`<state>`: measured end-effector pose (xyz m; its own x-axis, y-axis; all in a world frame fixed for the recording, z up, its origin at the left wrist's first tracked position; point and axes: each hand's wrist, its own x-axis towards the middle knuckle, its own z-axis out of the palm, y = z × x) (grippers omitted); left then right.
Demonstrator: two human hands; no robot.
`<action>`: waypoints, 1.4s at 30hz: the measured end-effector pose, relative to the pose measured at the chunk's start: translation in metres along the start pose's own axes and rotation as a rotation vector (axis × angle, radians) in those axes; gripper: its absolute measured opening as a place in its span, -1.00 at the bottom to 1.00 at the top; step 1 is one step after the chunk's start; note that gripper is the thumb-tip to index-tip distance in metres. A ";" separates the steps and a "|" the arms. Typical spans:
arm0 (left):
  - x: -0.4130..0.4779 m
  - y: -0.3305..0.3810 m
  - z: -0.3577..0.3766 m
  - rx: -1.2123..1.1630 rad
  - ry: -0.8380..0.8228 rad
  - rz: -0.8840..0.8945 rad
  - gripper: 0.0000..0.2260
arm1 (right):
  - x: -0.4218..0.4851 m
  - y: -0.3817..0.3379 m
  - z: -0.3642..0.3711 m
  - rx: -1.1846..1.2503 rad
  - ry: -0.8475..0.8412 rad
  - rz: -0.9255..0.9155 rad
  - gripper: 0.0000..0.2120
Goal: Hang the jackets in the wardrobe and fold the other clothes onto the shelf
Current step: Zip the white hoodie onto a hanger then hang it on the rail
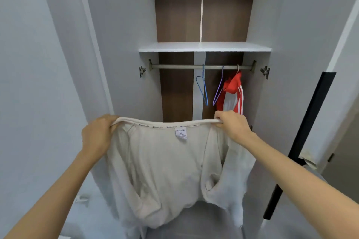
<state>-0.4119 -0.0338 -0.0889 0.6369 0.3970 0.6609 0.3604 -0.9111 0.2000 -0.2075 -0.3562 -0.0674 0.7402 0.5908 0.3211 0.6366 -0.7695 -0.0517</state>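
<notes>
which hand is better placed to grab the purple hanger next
Probably the right: the right hand grips the cream garment just below the purple hanger, while the left hand holds its far end.

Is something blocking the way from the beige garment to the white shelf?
Nothing visible does. The left hand and right hand hold the beige garment; the red jacket hangs below the white shelf.

Reaches in from 7 and 4 o'clock with bare forearms; grips cream garment (165,161) with left hand (97,134) at 8 o'clock, right hand (233,126) at 4, level, fingers curled.
</notes>
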 end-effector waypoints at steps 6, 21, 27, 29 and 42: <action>0.033 0.038 0.008 -0.099 0.050 -0.157 -0.85 | -0.017 0.023 0.007 -0.131 0.106 0.001 -0.70; 0.025 0.114 0.048 -0.350 -0.522 -0.261 -0.81 | -0.010 0.076 0.015 1.022 -0.125 0.259 -0.71; 0.017 0.117 0.073 -0.475 -0.592 -0.278 -0.77 | 0.011 0.079 0.031 1.055 -0.031 0.342 -0.84; 0.019 0.121 0.079 -0.250 -0.445 -0.250 -0.80 | 0.019 0.080 0.036 1.024 -0.085 0.257 -0.90; 0.123 0.094 0.167 -0.288 -0.171 -0.161 -0.83 | 0.141 0.075 0.099 0.824 0.005 0.036 -0.85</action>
<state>-0.1858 -0.0520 -0.1099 0.7009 0.5287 0.4787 0.2746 -0.8195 0.5031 -0.0338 -0.3065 -0.1198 0.7634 0.5667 0.3099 0.5685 -0.3619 -0.7388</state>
